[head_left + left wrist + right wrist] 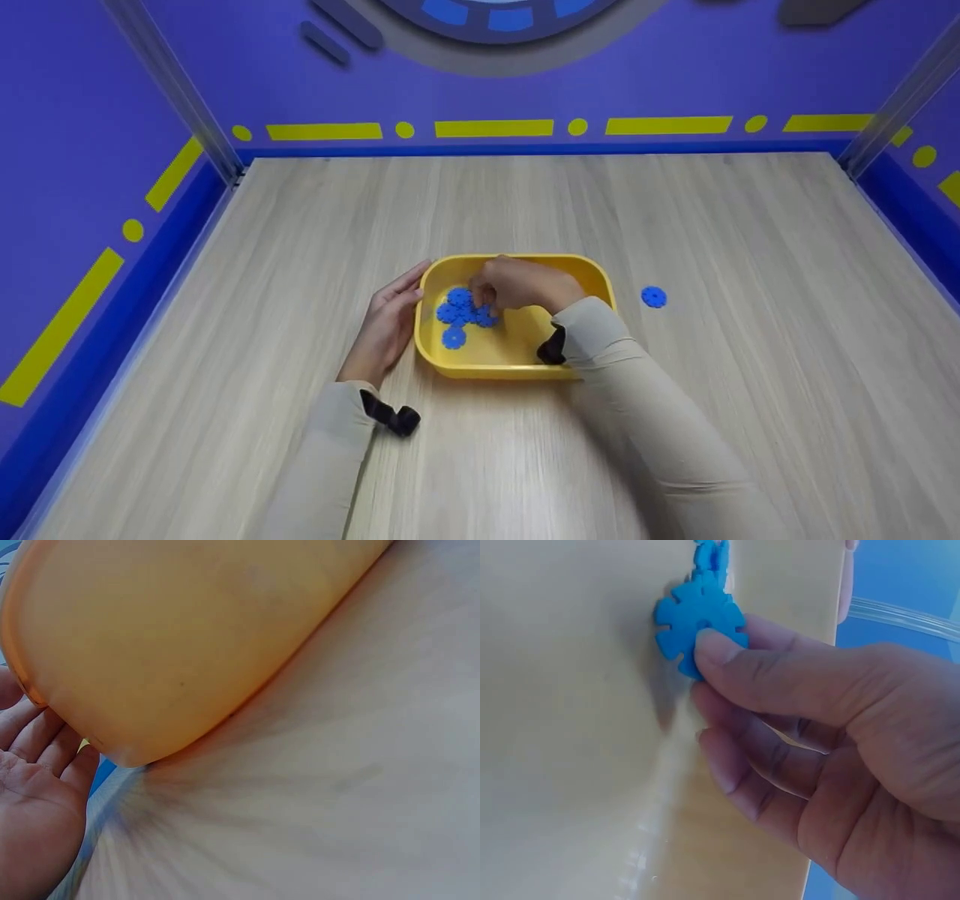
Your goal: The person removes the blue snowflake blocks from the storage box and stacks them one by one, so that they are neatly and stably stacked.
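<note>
A yellow plastic bin (517, 370) stands mid-table, its outer wall filling much of the left wrist view. Several blue interlocking discs (454, 337), notched around their rims, lie in its left part. My right hand (525, 283) reaches into the bin from the right. In the right wrist view, its thumb and fingers pinch a blue interlocking disc (676, 636), with more blue pieces just beyond it. At the bin's left side, my left hand (386, 326) rests against the outer wall with fairly straight fingers (56, 746). Its thumb is by the rim.
One blue disc (654, 297) lies alone on the wooden table (750, 375), right of the bin. Purple-blue panels (495, 97) with yellow marks border the table at the back and both sides. Each forearm wears a black wrist strap.
</note>
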